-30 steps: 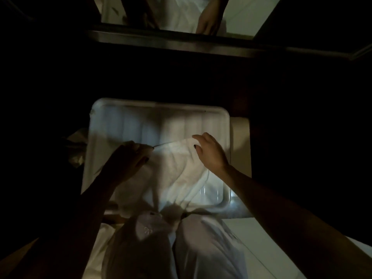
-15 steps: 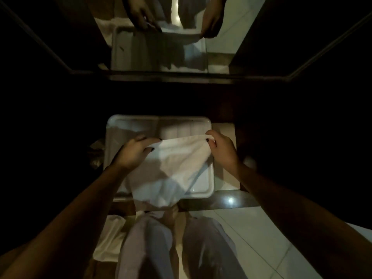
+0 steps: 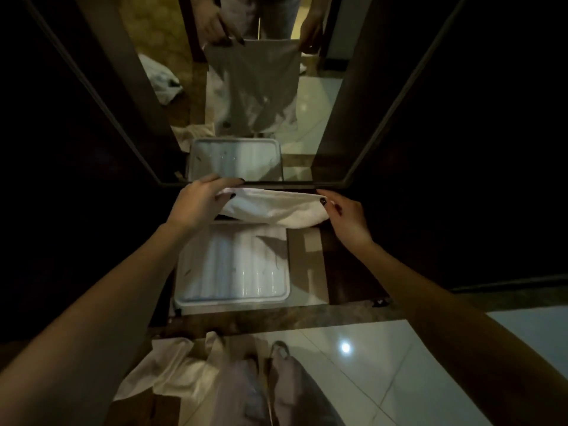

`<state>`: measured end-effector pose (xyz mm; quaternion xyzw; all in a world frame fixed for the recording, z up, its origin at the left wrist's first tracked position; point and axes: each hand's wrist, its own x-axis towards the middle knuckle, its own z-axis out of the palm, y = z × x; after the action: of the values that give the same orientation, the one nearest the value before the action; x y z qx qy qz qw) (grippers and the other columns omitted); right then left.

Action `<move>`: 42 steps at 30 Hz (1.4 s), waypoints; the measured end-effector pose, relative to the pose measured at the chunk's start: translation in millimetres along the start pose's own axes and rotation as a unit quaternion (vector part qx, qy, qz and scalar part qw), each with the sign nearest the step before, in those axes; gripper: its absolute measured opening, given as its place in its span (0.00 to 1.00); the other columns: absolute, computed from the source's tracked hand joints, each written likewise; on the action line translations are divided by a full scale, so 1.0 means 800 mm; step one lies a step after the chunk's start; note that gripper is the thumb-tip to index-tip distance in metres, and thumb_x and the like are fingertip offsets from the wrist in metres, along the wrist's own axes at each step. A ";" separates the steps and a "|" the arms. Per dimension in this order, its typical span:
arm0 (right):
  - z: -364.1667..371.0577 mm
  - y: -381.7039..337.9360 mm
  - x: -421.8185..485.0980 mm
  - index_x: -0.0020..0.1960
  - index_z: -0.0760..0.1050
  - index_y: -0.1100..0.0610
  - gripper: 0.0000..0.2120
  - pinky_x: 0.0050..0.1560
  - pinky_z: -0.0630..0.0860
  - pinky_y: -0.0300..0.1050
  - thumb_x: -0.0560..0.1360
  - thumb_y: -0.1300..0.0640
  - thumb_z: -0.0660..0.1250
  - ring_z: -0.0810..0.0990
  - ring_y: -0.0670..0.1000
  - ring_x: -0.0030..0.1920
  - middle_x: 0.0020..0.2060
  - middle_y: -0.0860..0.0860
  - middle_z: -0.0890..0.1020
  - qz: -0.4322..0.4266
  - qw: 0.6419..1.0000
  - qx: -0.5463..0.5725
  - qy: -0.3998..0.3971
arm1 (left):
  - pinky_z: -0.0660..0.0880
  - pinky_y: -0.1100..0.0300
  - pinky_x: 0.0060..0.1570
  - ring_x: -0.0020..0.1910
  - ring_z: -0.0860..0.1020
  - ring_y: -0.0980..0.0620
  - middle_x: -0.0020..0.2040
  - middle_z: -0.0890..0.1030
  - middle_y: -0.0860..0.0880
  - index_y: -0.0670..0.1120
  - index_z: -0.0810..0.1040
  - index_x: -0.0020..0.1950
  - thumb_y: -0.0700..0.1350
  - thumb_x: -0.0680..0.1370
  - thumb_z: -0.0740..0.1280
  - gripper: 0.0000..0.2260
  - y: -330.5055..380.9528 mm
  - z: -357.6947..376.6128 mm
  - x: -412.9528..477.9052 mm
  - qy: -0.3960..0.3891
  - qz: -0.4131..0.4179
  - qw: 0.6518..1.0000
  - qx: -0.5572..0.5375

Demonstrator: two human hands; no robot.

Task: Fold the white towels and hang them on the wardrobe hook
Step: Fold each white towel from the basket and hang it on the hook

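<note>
Nearest, at bottom edge: legs (image 3: 246,392) in pale trousers, person standing & looking down. Just L of them a white cloth (image 3: 172,373) lies crumpled, partly on the glossy tiled floor (image 3: 399,364), partly on darker ground; one bright light spot shows on the tiles. Past that a dark stone sill (image 3: 276,318) runs across.

Beyond the sill, a white ribbed tray (image 3: 233,299) sits flat in the dark recess, w/ a pale beige surface beside it on the R. The towel's shadow falls across the tray's far R part.

Above the tray's far end, both arms reach fwd. L hand (image 3: 196,207) grips one top corner of the towel (image 3: 276,207), fingers curled over the edge, thumb underneath. R hand (image 3: 347,222) pinches the other top corner btw thumb & forefinger, other fingers loosely bent. Dark nail polish on both. Towel is off the tray, in the air, its top edge stretched btw the hands; seen from above it reads as a short sagging band.

Farthest: a dark-framed mirror (image 3: 316,103), lower edge right behind the hands. Its reflection shows the towel hanging from both hands as a flat sheet, bottom end close above the tray, plus a white heap (image 3: 159,78) on the floor at L. Sides of the view are too dark to make out.
</note>
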<state>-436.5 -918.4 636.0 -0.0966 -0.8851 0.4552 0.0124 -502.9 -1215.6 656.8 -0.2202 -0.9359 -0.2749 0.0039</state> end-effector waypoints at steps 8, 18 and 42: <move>-0.146 -0.083 -0.097 0.64 0.78 0.57 0.14 0.48 0.70 0.20 0.80 0.62 0.62 0.78 0.40 0.52 0.54 0.52 0.83 -0.067 0.989 -0.039 0.125 | 0.73 0.53 0.50 0.55 0.77 0.44 0.57 0.79 0.45 0.46 0.79 0.62 0.40 0.79 0.66 0.12 0.137 -0.101 0.005 -0.030 0.077 0.996 0.015; -0.275 -0.048 -0.295 0.63 0.78 0.55 0.13 0.42 0.71 0.24 0.81 0.60 0.62 0.77 0.36 0.42 0.50 0.49 0.84 -0.010 0.958 -0.098 0.268 | 0.73 0.50 0.53 0.54 0.76 0.43 0.55 0.78 0.44 0.42 0.81 0.57 0.40 0.81 0.62 0.10 0.307 -0.075 -0.017 -0.091 0.238 0.967 0.022; -0.771 0.182 -0.454 0.64 0.78 0.59 0.14 0.58 0.74 0.38 0.79 0.63 0.64 0.79 0.52 0.59 0.58 0.55 0.82 0.037 0.893 -0.119 0.431 | 0.64 0.62 0.27 0.28 0.71 0.55 0.35 0.76 0.53 0.50 0.73 0.53 0.48 0.81 0.59 0.05 0.861 0.177 0.024 -0.025 0.329 0.944 0.028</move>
<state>10.6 -406.6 903.7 -0.3170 -0.8362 0.2598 0.3644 -218.4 -616.7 892.2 -0.5221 -0.8187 -0.2264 0.0771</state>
